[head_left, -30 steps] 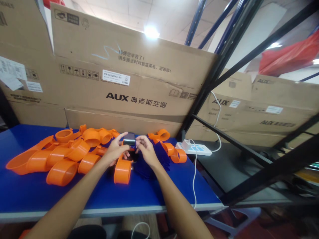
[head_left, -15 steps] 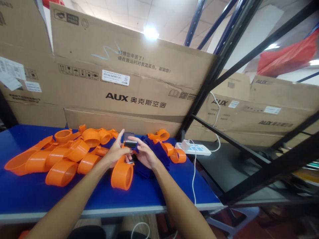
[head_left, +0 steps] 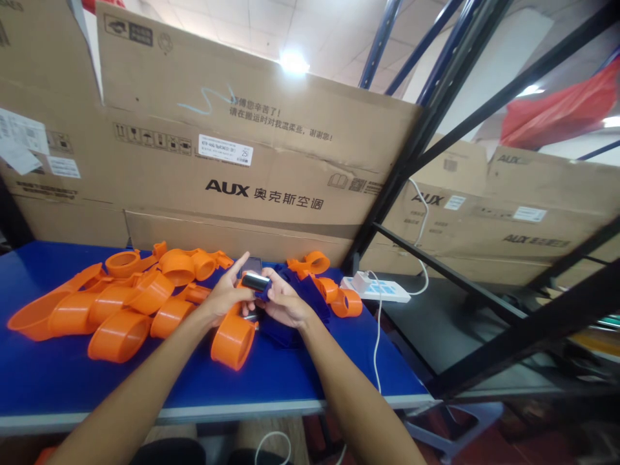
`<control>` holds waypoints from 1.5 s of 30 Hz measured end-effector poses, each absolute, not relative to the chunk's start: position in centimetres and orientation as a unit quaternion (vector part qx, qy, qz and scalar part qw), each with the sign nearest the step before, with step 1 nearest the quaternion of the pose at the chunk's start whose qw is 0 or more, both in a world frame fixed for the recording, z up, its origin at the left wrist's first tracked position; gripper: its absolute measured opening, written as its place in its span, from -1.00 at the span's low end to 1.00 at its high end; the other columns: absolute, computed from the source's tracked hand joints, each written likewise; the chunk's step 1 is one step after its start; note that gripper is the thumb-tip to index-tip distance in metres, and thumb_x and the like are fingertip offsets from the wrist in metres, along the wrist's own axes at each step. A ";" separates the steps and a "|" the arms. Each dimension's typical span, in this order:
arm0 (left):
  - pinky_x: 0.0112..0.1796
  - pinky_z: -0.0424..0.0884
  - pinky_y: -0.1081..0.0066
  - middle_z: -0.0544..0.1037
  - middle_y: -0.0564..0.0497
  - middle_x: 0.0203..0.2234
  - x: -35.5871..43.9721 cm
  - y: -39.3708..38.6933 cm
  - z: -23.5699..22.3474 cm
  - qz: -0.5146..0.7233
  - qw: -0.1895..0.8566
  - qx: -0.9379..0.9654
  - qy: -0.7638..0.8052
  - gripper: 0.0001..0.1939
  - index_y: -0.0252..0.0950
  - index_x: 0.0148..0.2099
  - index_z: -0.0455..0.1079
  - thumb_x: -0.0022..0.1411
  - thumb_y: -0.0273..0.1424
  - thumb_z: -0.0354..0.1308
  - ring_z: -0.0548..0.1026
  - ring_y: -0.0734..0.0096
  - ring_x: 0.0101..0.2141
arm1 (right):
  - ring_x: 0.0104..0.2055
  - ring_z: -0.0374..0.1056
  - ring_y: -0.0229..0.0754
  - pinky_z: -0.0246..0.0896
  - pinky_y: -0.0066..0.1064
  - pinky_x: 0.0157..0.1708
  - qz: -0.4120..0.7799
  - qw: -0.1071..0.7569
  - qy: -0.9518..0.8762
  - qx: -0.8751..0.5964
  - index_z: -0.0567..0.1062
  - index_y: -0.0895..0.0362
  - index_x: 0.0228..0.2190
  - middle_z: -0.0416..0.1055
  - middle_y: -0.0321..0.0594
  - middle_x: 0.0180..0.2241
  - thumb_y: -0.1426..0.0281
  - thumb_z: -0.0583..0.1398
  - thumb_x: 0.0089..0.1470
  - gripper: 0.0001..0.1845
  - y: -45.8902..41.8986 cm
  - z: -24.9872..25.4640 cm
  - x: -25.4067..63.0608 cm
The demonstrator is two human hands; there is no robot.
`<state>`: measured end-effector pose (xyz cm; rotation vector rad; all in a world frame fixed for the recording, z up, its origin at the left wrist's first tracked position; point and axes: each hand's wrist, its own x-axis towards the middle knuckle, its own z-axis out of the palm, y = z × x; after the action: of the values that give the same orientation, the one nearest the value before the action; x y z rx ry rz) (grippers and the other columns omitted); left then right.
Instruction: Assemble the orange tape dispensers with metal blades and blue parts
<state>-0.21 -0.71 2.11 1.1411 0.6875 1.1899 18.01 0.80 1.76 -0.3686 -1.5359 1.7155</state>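
My left hand (head_left: 227, 296) grips an orange plastic band (head_left: 233, 342), whose wide looped end hangs toward me. Its index finger points up and away. Between my hands is a small dark piece (head_left: 256, 281) with a shiny top and a blue edge; its exact kind is unclear. My right hand (head_left: 288, 302) pinches this piece at its right side, against the upper end of the band. Under the right hand lies a pile of dark blue flat pieces (head_left: 310, 300). A dark rectangular object (head_left: 252, 265) sits just behind the fingers, partly hidden.
Many looped orange bands (head_left: 121, 336) lie heaped at left, with a few more (head_left: 347, 302) at right. A white power strip (head_left: 382, 289) with cables sits at the right edge of the blue tabletop (head_left: 194, 387). Large cardboard boxes (head_left: 271, 148) and a black rack post (head_left: 387, 200) stand behind.
My right fingers have curled in from a more stretched pose onto the dark piece, which is tilted and shows more of its top. The orange loop has shifted slightly left.
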 end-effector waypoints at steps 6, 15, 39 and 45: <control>-0.56 0.47 0.47 0.59 0.06 -0.58 -0.1 -0.2 2.0 0.503 0.665 0.478 0.279 0.31 -0.24 0.57 -0.24 -0.05 -0.46 0.49 0.59 0.29 -0.61 | -0.40 0.33 -0.18 0.28 -0.32 -0.31 0.664 0.408 -0.608 -0.149 0.32 -0.01 -0.02 0.44 -0.28 -0.31 -0.11 0.40 -0.04 -0.28 0.6 1.9 17.6; -0.23 0.66 0.22 0.41 -0.20 0.25 0.6 -1.0 1.7 0.516 0.662 0.497 0.220 0.05 0.02 0.45 0.14 -0.02 -0.55 0.47 0.67 0.22 -0.22 | -0.36 0.32 -0.21 0.23 -0.46 -0.46 0.632 0.503 -0.560 -0.185 0.34 -0.03 -0.08 0.45 -0.23 -0.20 0.06 0.40 0.03 -0.47 1.0 2.0 18.1; -0.40 0.62 0.31 0.69 -0.17 -0.21 1.3 -0.2 0.9 0.543 0.627 0.482 0.282 -0.35 -0.28 0.27 0.42 0.19 -0.21 0.41 0.65 0.25 -0.45 | -0.44 0.23 -0.30 0.16 -0.53 -0.51 0.543 0.576 -0.554 -0.259 0.42 0.01 -0.14 0.37 -0.36 -0.36 0.12 0.39 0.06 -0.59 1.4 0.9 15.8; -0.48 0.59 0.36 0.69 -0.14 -0.31 1.7 -0.7 1.3 0.544 0.629 0.472 0.293 -0.42 -0.34 0.19 0.49 0.18 -0.20 0.41 0.62 0.29 -0.52 | -0.52 0.20 -0.30 0.17 -0.50 -0.53 0.495 0.578 -0.582 -0.285 0.34 -0.01 -0.20 0.34 -0.42 -0.43 0.11 0.34 0.11 -0.63 1.1 1.1 15.7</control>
<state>1.69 -0.72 1.31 1.0813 0.6704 1.2455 15.72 1.15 1.08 -0.6670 -1.3610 1.1588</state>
